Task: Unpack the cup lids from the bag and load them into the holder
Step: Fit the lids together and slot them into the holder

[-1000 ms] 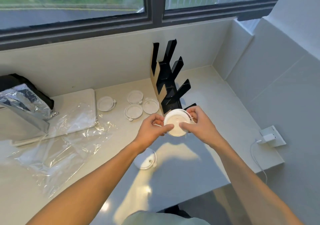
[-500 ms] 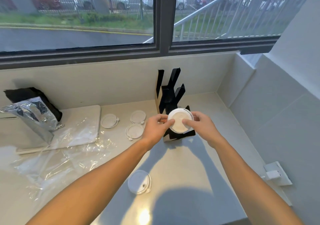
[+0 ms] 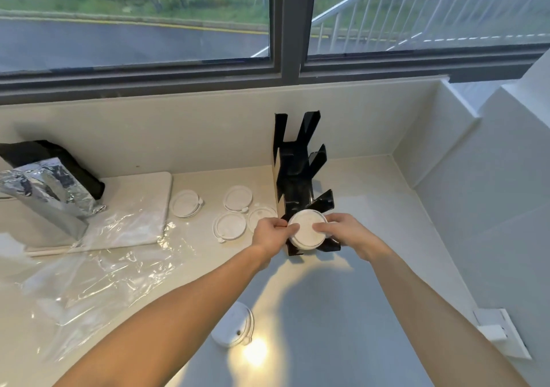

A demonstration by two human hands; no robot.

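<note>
Both hands held one stack of lids [image 3: 308, 233] at the near, lowest slot of the black holder [image 3: 299, 178]: left hand [image 3: 269, 234] pinched its left rim, right hand [image 3: 342, 231] curled over its right rim, probably to keep the stack square while seating it. Four loose lids [image 3: 235, 198] lay just left of the holder; another lid [image 3: 233, 324] sat well in front. Clear bag [image 3: 98, 267] lay far left, flat. Hands hid the slot's floor; seating and stack count unclear.

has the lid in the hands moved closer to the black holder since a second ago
Yes. The lid, pinched by the left hand and right hand, went down to the holder's lowest front slot.
</note>
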